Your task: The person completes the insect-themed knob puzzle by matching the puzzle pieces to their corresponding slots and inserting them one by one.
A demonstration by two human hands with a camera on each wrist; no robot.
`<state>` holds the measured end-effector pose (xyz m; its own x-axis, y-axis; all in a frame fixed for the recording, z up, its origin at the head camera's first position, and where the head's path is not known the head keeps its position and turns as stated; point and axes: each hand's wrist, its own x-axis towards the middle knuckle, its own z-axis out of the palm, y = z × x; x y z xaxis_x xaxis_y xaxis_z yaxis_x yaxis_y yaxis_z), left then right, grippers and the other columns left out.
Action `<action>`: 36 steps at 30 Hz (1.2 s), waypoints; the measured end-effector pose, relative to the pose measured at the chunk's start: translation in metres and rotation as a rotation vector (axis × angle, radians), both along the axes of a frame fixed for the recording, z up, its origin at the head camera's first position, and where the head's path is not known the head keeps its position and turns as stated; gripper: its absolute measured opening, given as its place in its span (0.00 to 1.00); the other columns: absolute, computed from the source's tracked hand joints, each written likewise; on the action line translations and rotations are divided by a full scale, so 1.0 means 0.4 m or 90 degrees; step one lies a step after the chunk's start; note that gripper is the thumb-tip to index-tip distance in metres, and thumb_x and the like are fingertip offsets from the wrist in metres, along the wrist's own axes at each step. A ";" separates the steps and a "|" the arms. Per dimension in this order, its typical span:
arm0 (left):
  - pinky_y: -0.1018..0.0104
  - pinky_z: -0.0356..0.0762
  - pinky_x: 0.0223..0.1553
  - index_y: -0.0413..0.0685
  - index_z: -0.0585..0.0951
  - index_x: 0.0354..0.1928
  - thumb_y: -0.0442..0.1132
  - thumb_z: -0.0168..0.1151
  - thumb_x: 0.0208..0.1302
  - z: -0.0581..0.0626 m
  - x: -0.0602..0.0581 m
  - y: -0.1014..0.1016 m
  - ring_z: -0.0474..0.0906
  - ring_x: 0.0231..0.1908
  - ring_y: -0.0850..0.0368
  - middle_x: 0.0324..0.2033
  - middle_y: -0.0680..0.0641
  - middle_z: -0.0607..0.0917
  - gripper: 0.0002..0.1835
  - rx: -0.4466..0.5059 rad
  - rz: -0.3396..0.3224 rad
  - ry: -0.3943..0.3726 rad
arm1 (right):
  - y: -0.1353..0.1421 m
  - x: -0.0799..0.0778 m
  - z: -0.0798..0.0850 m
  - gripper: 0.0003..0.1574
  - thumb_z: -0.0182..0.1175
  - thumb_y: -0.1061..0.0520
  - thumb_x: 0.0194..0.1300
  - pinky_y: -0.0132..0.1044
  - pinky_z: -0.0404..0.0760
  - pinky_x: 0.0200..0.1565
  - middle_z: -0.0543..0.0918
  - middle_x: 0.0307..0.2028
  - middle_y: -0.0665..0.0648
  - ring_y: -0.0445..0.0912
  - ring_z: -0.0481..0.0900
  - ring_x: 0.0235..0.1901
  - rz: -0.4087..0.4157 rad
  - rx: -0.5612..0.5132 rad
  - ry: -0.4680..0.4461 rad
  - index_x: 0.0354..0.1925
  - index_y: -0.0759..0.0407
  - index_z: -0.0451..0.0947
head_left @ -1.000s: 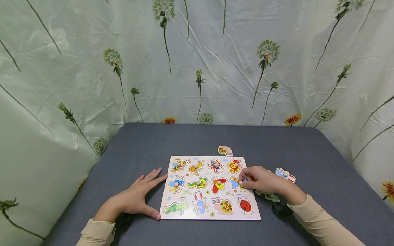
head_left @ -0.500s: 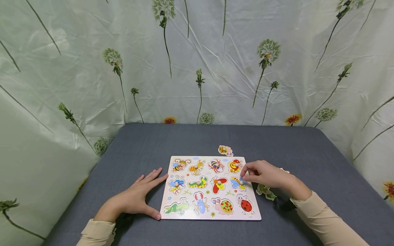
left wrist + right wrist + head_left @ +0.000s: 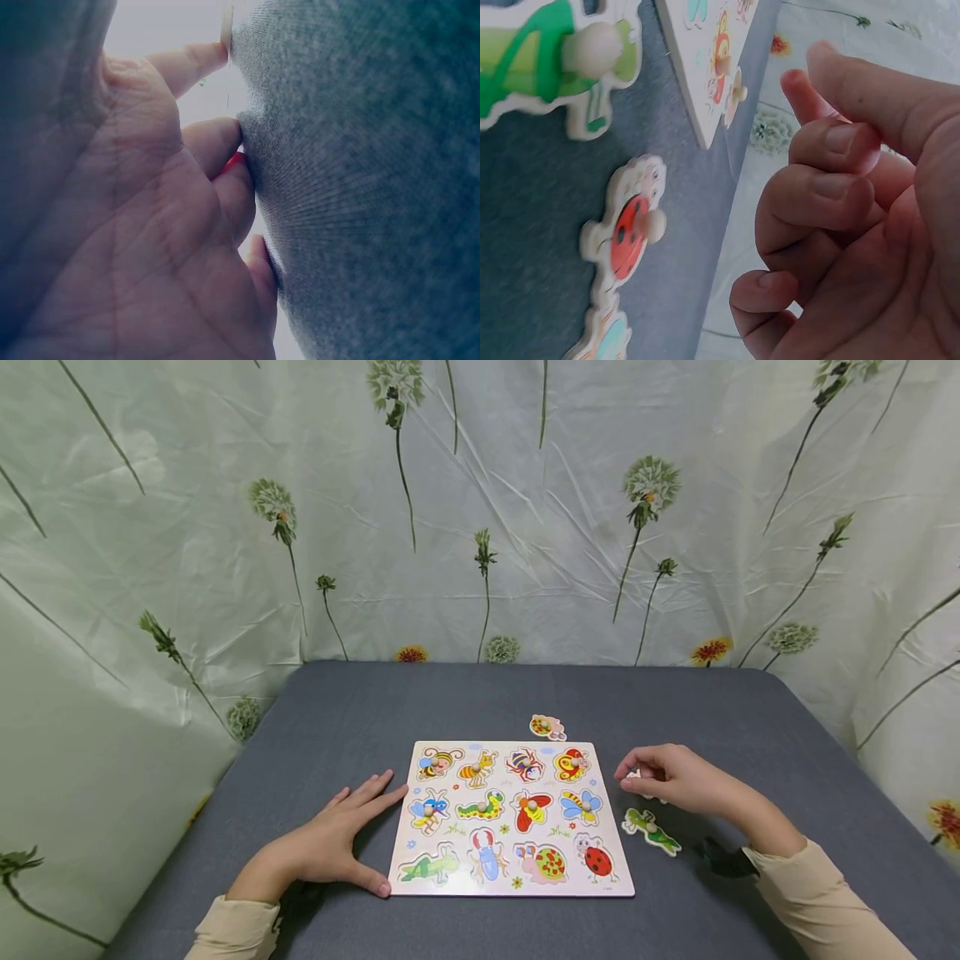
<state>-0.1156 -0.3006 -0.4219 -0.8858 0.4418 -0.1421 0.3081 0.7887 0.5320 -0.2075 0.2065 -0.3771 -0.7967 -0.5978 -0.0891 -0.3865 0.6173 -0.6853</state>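
A wooden peg puzzle board point(image 3: 465, 821) with insect pictures lies on the grey table. My left hand point(image 3: 330, 839) rests at its left edge, fingers spread, with thumb and a finger touching the rim. My right hand point(image 3: 678, 781) hovers right of the board, fingers loosely bent, holding nothing. Beneath it, mostly hidden in the head view, lies a ladybug piece point(image 3: 630, 236) with a round knob. A grasshopper piece point(image 3: 651, 832) lies closer to me, beside the board. The blue-and-yellow winged insect piece point(image 3: 581, 807) sits in the board's right column.
A snail piece point(image 3: 547, 727) lies just behind the board's far edge. Part of another piece point(image 3: 609, 334) shows below the ladybug in the right wrist view. A flower-patterned curtain point(image 3: 480, 527) hangs behind the table point(image 3: 360, 710).
My right hand has let go of the winged insect piece's knob and moved right, off the board, to above the loose pieces. The left hand has stayed still.
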 end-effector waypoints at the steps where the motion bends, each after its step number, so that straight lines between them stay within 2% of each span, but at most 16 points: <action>1: 0.21 0.41 0.79 0.58 0.58 0.87 0.71 0.85 0.41 0.000 0.000 0.000 0.48 0.83 0.25 0.87 0.37 0.51 0.72 0.000 0.000 0.001 | 0.007 0.002 -0.003 0.13 0.67 0.52 0.77 0.30 0.68 0.26 0.70 0.23 0.44 0.34 0.65 0.22 0.001 -0.004 0.002 0.50 0.60 0.87; 5: 0.21 0.41 0.79 0.59 0.58 0.87 0.71 0.85 0.41 -0.002 -0.001 0.000 0.48 0.83 0.25 0.87 0.37 0.51 0.72 -0.002 -0.001 0.003 | 0.035 0.008 -0.020 0.10 0.67 0.54 0.76 0.30 0.67 0.27 0.70 0.25 0.43 0.33 0.66 0.24 0.010 -0.023 0.009 0.50 0.58 0.87; 10: 0.20 0.41 0.79 0.58 0.58 0.87 0.71 0.85 0.41 -0.002 -0.002 0.000 0.48 0.83 0.24 0.87 0.37 0.51 0.72 0.001 -0.004 0.003 | 0.062 0.018 -0.039 0.10 0.68 0.56 0.75 0.31 0.66 0.26 0.75 0.27 0.44 0.32 0.66 0.25 0.022 -0.040 -0.013 0.50 0.59 0.87; 18: 0.20 0.42 0.79 0.58 0.58 0.87 0.70 0.85 0.41 -0.002 -0.001 0.001 0.48 0.83 0.24 0.87 0.37 0.51 0.72 0.003 -0.004 -0.001 | 0.093 0.034 -0.068 0.06 0.69 0.59 0.73 0.34 0.65 0.23 0.68 0.23 0.40 0.31 0.63 0.23 0.053 -0.064 -0.043 0.47 0.59 0.87; 23: 0.20 0.41 0.78 0.59 0.58 0.87 0.70 0.85 0.41 -0.006 0.000 0.000 0.48 0.83 0.24 0.87 0.37 0.50 0.72 0.007 -0.006 -0.003 | 0.106 0.039 -0.083 0.06 0.70 0.60 0.72 0.34 0.64 0.22 0.66 0.20 0.43 0.30 0.63 0.23 0.065 -0.080 -0.046 0.47 0.60 0.87; 30: 0.20 0.41 0.79 0.59 0.58 0.87 0.70 0.85 0.41 -0.004 0.000 -0.002 0.48 0.83 0.25 0.87 0.37 0.50 0.72 0.008 -0.007 0.002 | 0.114 0.037 -0.095 0.07 0.69 0.62 0.72 0.34 0.64 0.22 0.66 0.18 0.55 0.30 0.62 0.22 0.075 -0.097 -0.059 0.47 0.62 0.88; 36: 0.19 0.42 0.78 0.58 0.58 0.87 0.71 0.85 0.41 -0.001 -0.001 -0.003 0.48 0.83 0.25 0.87 0.37 0.51 0.72 0.006 -0.007 0.006 | 0.113 0.033 -0.097 0.07 0.68 0.63 0.72 0.33 0.64 0.22 0.69 0.20 0.47 0.29 0.63 0.23 0.092 -0.109 -0.077 0.47 0.64 0.88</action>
